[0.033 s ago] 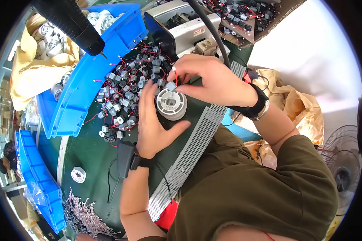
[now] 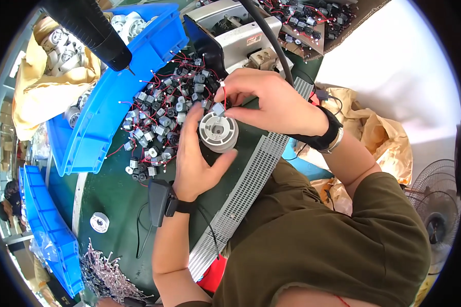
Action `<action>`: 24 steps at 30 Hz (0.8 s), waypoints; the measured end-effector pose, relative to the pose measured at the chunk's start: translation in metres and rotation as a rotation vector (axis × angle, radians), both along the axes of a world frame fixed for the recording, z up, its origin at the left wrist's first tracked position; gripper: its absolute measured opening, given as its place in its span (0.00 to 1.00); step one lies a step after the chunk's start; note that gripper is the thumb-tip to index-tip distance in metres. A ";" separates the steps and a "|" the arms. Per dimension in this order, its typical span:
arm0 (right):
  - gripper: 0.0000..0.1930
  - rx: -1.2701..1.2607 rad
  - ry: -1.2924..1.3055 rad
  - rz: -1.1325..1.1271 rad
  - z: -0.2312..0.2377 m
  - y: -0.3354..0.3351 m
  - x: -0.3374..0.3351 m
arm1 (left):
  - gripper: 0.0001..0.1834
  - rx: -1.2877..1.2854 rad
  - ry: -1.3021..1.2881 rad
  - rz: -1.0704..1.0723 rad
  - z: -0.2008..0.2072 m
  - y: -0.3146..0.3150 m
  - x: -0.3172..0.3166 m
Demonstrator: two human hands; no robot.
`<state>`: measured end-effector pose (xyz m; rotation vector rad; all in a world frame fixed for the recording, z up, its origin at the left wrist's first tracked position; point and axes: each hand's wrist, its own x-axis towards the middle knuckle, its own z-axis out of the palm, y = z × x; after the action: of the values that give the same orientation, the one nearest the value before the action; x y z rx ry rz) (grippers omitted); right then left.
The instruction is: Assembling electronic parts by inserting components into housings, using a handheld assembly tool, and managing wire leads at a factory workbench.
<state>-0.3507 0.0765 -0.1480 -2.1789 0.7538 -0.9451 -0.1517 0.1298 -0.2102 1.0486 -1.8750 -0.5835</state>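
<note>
Centrally, grey round housing (image 2: 218,132) cradled in left hand (image 2: 195,162), right hand (image 2: 271,102) above.

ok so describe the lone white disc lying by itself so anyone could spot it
On the dark green table, look below the heap of small wired motors. The small round white plastic disc lies alone there, left of the left hand.
</note>
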 end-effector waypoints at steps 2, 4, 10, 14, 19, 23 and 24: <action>0.13 0.067 -0.010 -0.012 0.001 0.003 0.002 | 0.48 0.053 0.038 -0.034 -0.004 0.001 0.001; 0.13 0.131 -0.022 -0.024 0.000 0.005 0.002 | 0.48 0.169 -0.085 0.090 0.008 0.004 -0.006; 0.12 0.001 0.139 -0.035 -0.009 0.010 0.009 | 0.41 0.048 0.012 0.118 -0.007 0.005 -0.014; 0.11 -0.047 0.241 0.004 -0.016 0.007 0.019 | 0.34 -0.112 0.009 0.278 -0.015 0.002 -0.021; 0.11 -0.178 0.424 0.104 0.000 0.007 0.019 | 0.42 -0.149 0.043 0.290 -0.017 0.005 -0.023; 0.16 -0.175 -0.030 -0.017 0.031 -0.008 0.030 | 0.38 -0.277 -0.131 0.250 -0.007 0.010 -0.010; 0.17 -0.196 -0.241 -0.111 0.039 -0.010 0.044 | 0.33 -0.350 -0.202 0.253 -0.011 0.011 -0.010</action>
<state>-0.3065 0.0668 -0.1086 -2.1510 0.6954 -1.3616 -0.1618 0.1411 -0.2208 1.1150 -1.8888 0.0006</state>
